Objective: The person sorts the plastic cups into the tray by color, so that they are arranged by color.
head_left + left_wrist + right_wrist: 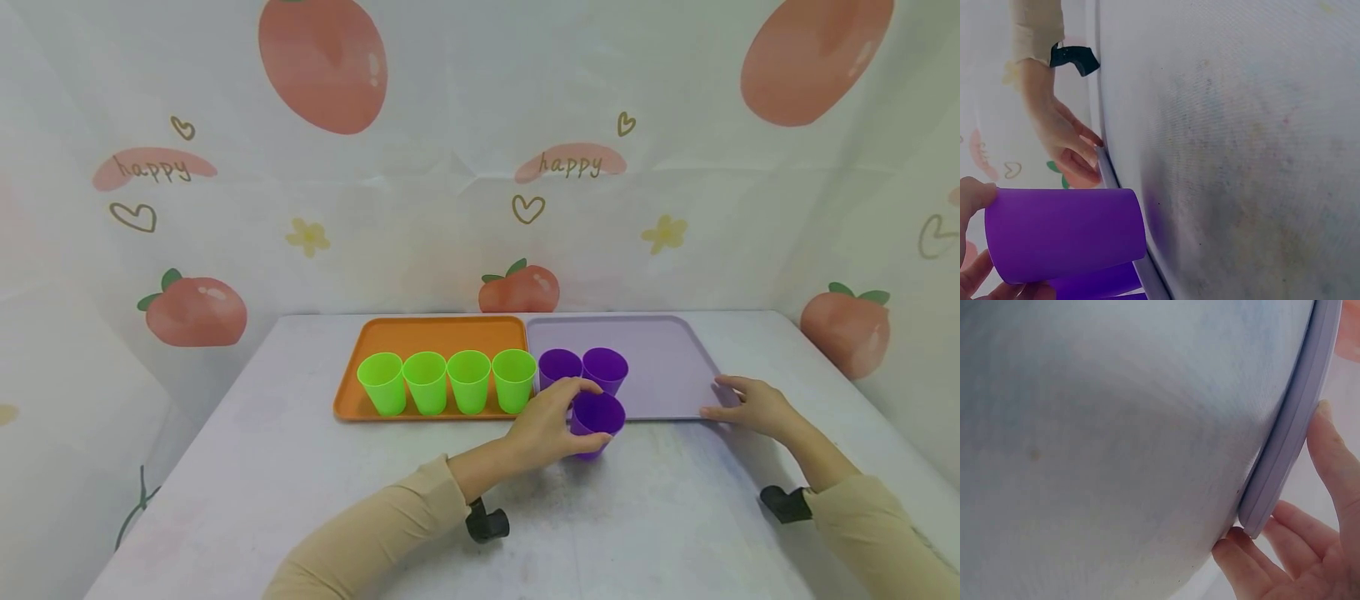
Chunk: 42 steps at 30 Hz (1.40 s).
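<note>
My left hand [542, 427] holds a purple cup [595, 417] by its sides, thumb and fingers spread round the upper part. The cup is upright, just in front of the lavender tray [663, 362]; its side [1066, 234] shows large in the left wrist view. Two more purple cups [606, 367] stand on that tray at its left, partly hidden by the left hand. At the tray's front right corner, my right hand [757, 406] grips the edge. Its thumb and fingers lie on either side of the corner in the right wrist view.
An orange tray [442, 333] adjoins the lavender one on the left. Several green cups [426, 383] stand in a row along its front. Both trays rest near the back of the white table [300, 483], before a printed curtain [442, 225].
</note>
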Motion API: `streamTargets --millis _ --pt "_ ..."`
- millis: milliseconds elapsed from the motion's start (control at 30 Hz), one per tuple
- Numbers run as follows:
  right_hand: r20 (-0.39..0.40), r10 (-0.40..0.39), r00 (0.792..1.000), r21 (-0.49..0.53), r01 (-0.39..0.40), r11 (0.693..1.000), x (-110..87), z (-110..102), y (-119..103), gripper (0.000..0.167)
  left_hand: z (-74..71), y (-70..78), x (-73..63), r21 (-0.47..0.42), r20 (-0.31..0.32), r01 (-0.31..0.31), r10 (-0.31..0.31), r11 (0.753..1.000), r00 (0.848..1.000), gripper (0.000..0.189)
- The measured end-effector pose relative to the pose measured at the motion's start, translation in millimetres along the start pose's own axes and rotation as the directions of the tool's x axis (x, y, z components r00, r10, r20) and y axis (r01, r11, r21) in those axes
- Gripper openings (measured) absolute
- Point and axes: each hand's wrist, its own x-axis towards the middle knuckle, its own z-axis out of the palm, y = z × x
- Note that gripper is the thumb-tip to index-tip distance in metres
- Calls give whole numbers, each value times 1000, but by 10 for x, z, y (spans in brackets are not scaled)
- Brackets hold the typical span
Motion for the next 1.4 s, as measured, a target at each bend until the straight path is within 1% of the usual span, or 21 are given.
streamTargets --millis 233,433,667,1000,1200,1400 --pt "17 15 1000 13 -16 1000 -2 -7 -8 90 -10 21 31 31 13 -44 44 999 999 52" --pt "14 20 1000 0 -20 1000 8 -5 -2 88 -19 62 59 36 37 -53 52 998 998 52" --pt "8 14 1000 -2 -14 1000 3 -6 -6 88 -21 125 109 49 42 -105 103 993 994 51" --pt "17 -2 1000 -6 2 1000 4 -14 -6 86 -33 245 208 44 85 -107 103 993 991 52" --pt "5 -14 1000 -11 15 1000 -4 -16 -11 85 -26 305 292 64 77 -131 126 989 989 50" --pt "-1 -7 1000 -11 7 1000 -2 -11 -12 86 -17 345 373 60 67 -162 158 985 985 49"
